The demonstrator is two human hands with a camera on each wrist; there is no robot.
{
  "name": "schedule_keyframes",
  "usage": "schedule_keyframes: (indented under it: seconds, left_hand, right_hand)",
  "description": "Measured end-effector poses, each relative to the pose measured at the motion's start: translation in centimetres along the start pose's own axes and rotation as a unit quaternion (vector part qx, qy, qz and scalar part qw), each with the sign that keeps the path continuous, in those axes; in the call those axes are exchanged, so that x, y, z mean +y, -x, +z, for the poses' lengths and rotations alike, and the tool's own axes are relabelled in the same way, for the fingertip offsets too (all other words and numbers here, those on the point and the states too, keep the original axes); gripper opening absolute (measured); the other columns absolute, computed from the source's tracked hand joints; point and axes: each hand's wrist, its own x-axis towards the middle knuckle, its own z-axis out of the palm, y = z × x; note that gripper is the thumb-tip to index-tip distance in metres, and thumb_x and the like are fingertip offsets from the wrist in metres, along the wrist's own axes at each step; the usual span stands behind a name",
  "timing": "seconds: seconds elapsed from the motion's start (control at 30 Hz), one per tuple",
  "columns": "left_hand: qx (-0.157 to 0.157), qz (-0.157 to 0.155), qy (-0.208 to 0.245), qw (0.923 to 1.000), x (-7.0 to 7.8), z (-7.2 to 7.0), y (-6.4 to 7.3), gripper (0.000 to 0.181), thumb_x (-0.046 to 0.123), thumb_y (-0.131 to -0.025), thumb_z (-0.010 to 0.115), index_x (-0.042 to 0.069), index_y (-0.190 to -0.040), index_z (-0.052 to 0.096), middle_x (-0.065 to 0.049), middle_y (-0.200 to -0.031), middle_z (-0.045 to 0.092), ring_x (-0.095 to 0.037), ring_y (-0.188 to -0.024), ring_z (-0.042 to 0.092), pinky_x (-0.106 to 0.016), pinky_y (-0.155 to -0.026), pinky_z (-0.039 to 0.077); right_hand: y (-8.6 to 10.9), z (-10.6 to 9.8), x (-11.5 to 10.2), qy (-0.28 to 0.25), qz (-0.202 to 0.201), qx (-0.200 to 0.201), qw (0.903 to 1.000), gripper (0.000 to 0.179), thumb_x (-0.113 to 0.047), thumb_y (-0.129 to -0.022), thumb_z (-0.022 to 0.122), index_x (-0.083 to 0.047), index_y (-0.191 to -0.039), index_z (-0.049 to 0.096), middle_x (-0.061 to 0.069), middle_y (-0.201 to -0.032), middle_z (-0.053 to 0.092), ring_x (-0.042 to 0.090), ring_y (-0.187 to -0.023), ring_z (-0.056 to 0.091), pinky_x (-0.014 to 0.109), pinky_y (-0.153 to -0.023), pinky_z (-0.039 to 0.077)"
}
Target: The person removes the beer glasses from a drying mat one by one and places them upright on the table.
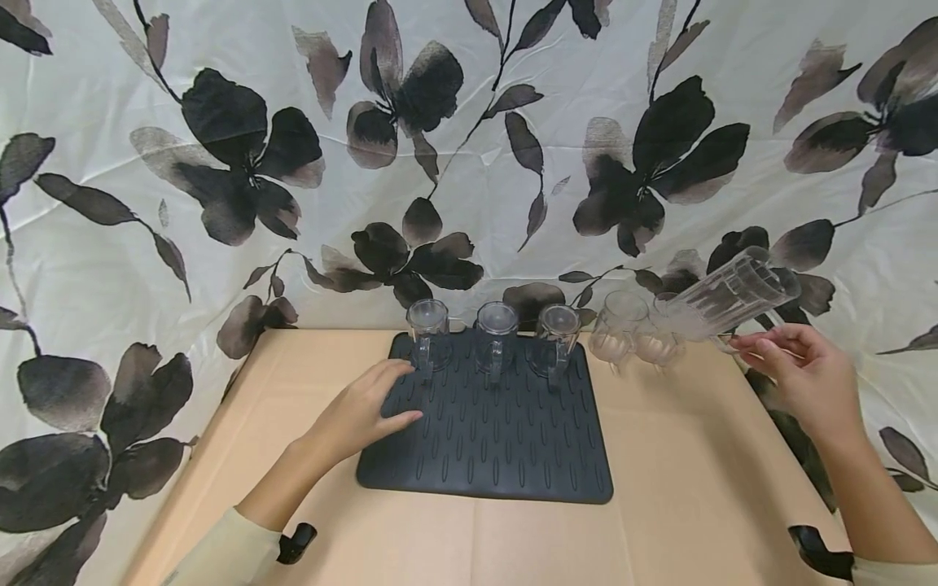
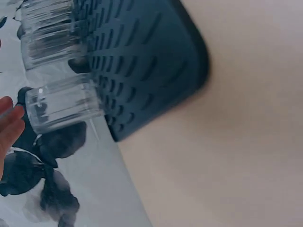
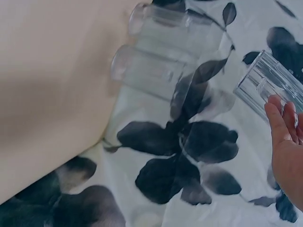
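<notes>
The right hand (image 1: 795, 366) has its fingers on the handle of a clear mug (image 1: 725, 297), which I see raised and tilted just beyond them, near the table's back right. I read the left hand (image 1: 362, 403) as loose, fingers spread, close to three upright transparent mugs (image 1: 497, 334) on a dark, round-cornered mat (image 1: 484, 456) with short ridges. Two more mugs (image 1: 614, 334) stand on the smooth tan table (image 1: 681, 488).
</notes>
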Motion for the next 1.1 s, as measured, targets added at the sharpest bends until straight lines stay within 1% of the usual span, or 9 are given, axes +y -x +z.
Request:
schedule_keyframes:
  seconds: [0.17, 0.27, 0.33, 0.47, 0.57, 0.7, 0.9, 0.97, 1.1]
  left_hand:
    - [-0.054, -0.038, -0.008, 0.9978, -0.4, 0.4, 1.5, 0.079, 0.044, -0.082, 0.087, 0.005, -0.143, 0.057, -0.016, -0.146, 0.058, -0.035, -0.134, 0.059, -0.049, -0.108, 0.053]
    - [-0.096, -0.066, -0.006, 0.9932, -0.6, 0.6, 2.4, 0.085, 0.049, -0.083, 0.085, 0.007, -0.150, 0.052, -0.017, -0.153, 0.052, -0.039, -0.139, 0.054, -0.052, -0.109, 0.051]
    - [-0.120, -0.080, -0.006, 0.9895, -0.8, 0.7, 3.0, 0.088, 0.052, -0.084, 0.083, 0.007, -0.152, 0.049, -0.018, -0.156, 0.049, -0.041, -0.140, 0.052, -0.054, -0.109, 0.051]
    - [-0.152, -0.107, 0.004, 0.9826, -1.1, 1.1, 4.1, 0.092, 0.054, -0.084, 0.081, 0.006, -0.154, 0.047, -0.020, -0.159, 0.045, -0.043, -0.142, 0.050, -0.056, -0.110, 0.049]
    - [-0.167, -0.119, 0.013, 0.9787, -1.6, 1.6, 5.1, 0.093, 0.054, -0.084, 0.082, 0.004, -0.154, 0.046, -0.021, -0.160, 0.043, -0.044, -0.143, 0.048, -0.058, -0.111, 0.047]
    - [-0.181, -0.119, 0.025, 0.9759, -2.2, 2.4, 6.2, 0.095, 0.052, -0.084, 0.083, -0.001, -0.154, 0.045, -0.026, -0.159, 0.041, -0.047, -0.143, 0.046, -0.059, -0.112, 0.046]
    - [-0.198, -0.130, 0.043, 0.9707, -2.6, 3.2, 7.5, 0.106, 0.054, -0.080, 0.085, -0.008, -0.154, 0.039, -0.033, -0.160, 0.034, -0.051, -0.145, 0.041, -0.059, -0.113, 0.044]
    - [-0.204, -0.141, 0.050, 0.9674, -2.6, 3.3, 7.9, 0.111, 0.055, -0.078, 0.086, -0.009, -0.155, 0.037, -0.034, -0.161, 0.031, -0.052, -0.146, 0.039, -0.060, -0.113, 0.043]
    - [-0.213, -0.158, 0.051, 0.9627, -2.8, 3.5, 8.6, 0.121, 0.061, -0.075, 0.085, -0.011, -0.155, 0.033, -0.035, -0.163, 0.027, -0.053, -0.148, 0.034, -0.060, -0.115, 0.041]
  right_hand:
    - [-0.1, -1.1, 0.4, 0.065, 0.010, 0.025, 0.9975, 0.006, 0.003, -0.101, 0.059, 0.001, -0.107, 0.060, -0.022, -0.094, 0.076, -0.006, -0.082, 0.074, 0.011, -0.075, 0.057]
    - [-0.2, -1.7, 0.5, 0.111, 0.025, 0.044, 0.9925, 0.005, 0.000, -0.102, 0.060, -0.004, -0.106, 0.059, -0.030, -0.093, 0.072, -0.011, -0.080, 0.072, 0.007, -0.073, 0.055]
    - [-0.2, -2.1, 0.6, 0.127, 0.036, 0.056, 0.9897, 0.005, -0.002, -0.102, 0.060, -0.005, -0.106, 0.060, -0.033, -0.092, 0.070, -0.013, -0.079, 0.070, 0.005, -0.072, 0.054]
    - [-0.4, -2.6, 1.0, 0.163, 0.056, 0.074, 0.9824, 0.004, -0.007, -0.104, 0.059, -0.012, -0.105, 0.060, -0.040, -0.088, 0.065, -0.019, -0.077, 0.066, 0.002, -0.071, 0.052]
    - [-0.7, -2.9, 1.5, 0.190, 0.074, 0.086, 0.9752, 0.007, -0.012, -0.105, 0.059, -0.019, -0.102, 0.058, -0.044, -0.084, 0.061, -0.023, -0.074, 0.063, 0.000, -0.068, 0.050]
    - [-1.2, -3.3, 2.3, 0.208, 0.104, 0.099, 0.9676, 0.010, -0.016, -0.105, 0.060, -0.022, -0.099, 0.056, -0.046, -0.079, 0.057, -0.025, -0.070, 0.060, -0.001, -0.064, 0.049]
    - [-2.1, -3.8, 4.3, 0.174, 0.140, 0.102, 0.9693, 0.007, -0.012, -0.103, 0.062, -0.012, -0.098, 0.057, -0.043, -0.074, 0.061, -0.020, -0.066, 0.063, 0.003, -0.061, 0.052]
    - [-2.3, -3.9, 5.0, 0.190, 0.141, 0.102, 0.9663, 0.008, -0.011, -0.103, 0.062, -0.009, -0.097, 0.057, -0.043, -0.072, 0.059, -0.020, -0.063, 0.062, 0.002, -0.059, 0.051]
    - [-2.7, -3.8, 6.3, 0.186, 0.157, 0.098, 0.9649, 0.011, -0.011, -0.103, 0.062, -0.003, -0.098, 0.056, -0.041, -0.069, 0.059, -0.019, -0.062, 0.062, 0.003, -0.059, 0.051]
